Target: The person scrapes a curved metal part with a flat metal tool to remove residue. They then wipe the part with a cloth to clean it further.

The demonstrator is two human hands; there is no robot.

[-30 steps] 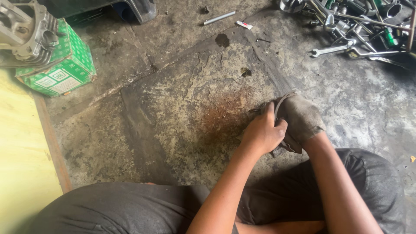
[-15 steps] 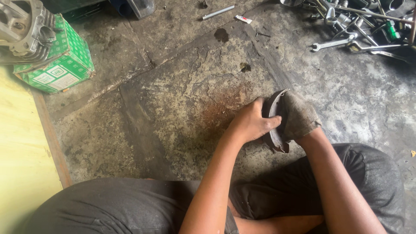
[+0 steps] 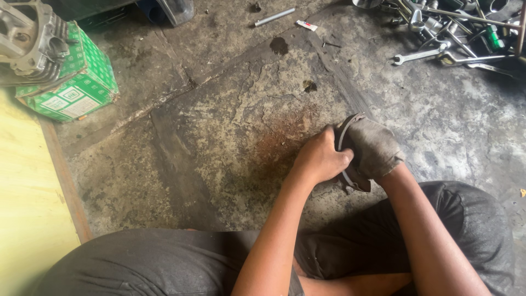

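Observation:
My left hand (image 3: 320,159) grips a curved dark metal part (image 3: 344,141) with a thin pale edge, holding it on its edge just above the stained concrete floor (image 3: 235,131). My right hand (image 3: 375,148) is wrapped in a dirty grey-brown rag and presses against the right side of the same part. Most of the part is hidden between the two hands; only its upper arc and a lower tip show. My dark trousers fill the bottom of the view.
A green patterned box (image 3: 74,82) carrying a finned metal engine part (image 3: 30,41) stands at the far left beside a yellow board (image 3: 27,192). A heap of spanners and tools (image 3: 455,33) lies at the top right. A metal rod (image 3: 274,16) lies at the top.
Both hands shifted slightly while working the part with the rag: the left hand slid along it and the part's pale edge turned, showing more, then less.

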